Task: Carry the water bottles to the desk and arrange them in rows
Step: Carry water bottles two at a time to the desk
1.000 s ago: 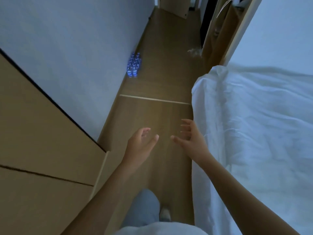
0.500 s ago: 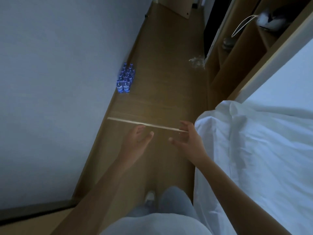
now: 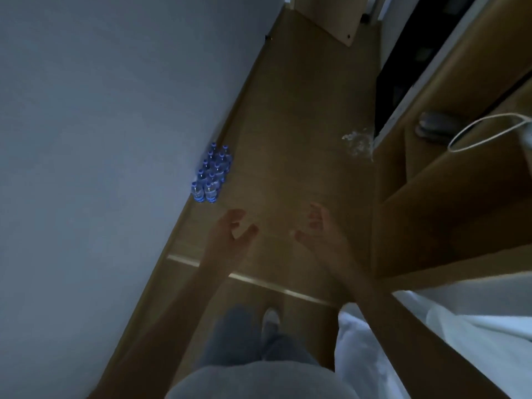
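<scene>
Against wall: about ten water bottles [image 3: 212,175], two columns; left hand [image 3: 227,237], right hand [image 3: 319,231] grip loose, empty.

Your one head camera looks steeply down and forward along the floor [image 3: 288,139]; your arms reach in from 6 o'clock, near the lens, the hallway receding toward 12 o'clock.

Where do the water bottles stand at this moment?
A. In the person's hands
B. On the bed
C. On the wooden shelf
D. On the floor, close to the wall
D: the water bottles stand grouped on the wooden floor by the wall; left hand and right hand hold nothing.
</scene>
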### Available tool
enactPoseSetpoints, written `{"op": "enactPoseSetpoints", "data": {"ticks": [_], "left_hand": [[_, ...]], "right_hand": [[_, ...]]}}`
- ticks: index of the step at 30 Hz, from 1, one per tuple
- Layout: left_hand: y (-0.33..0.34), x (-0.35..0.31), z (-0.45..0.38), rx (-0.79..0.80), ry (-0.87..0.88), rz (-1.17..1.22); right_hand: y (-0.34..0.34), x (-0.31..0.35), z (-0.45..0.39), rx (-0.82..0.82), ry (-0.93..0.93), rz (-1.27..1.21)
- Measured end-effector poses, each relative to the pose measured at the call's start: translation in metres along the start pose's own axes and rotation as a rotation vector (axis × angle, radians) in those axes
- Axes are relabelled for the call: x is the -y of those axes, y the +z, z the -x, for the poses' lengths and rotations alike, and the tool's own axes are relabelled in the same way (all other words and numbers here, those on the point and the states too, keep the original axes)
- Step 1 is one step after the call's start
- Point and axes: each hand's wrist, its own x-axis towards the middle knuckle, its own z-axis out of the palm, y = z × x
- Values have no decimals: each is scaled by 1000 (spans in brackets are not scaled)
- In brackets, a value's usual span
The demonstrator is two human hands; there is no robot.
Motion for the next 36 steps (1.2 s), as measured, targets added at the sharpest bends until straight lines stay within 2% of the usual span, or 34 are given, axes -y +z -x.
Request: {"op": "enactPoseSetpoints", "data": {"ticks": [11,14,21,30,36], "left_hand": [[25,-53,-276,-98,-98,-2],[27,-65,-356,-120,-180,54],[14,-84,-504,-310,-309,78],[29,-64,-645,-596,-496,89],[55,-62,-706,-772,-644,163]], "right_hand": [[-2,84,-313,161,-60,109],[4,114,-407,216,-60,149],[34,185,-576,382,-127,207],[94,217,-774,755,-279,391],[135,232,-870,1000,-350,520]]}}
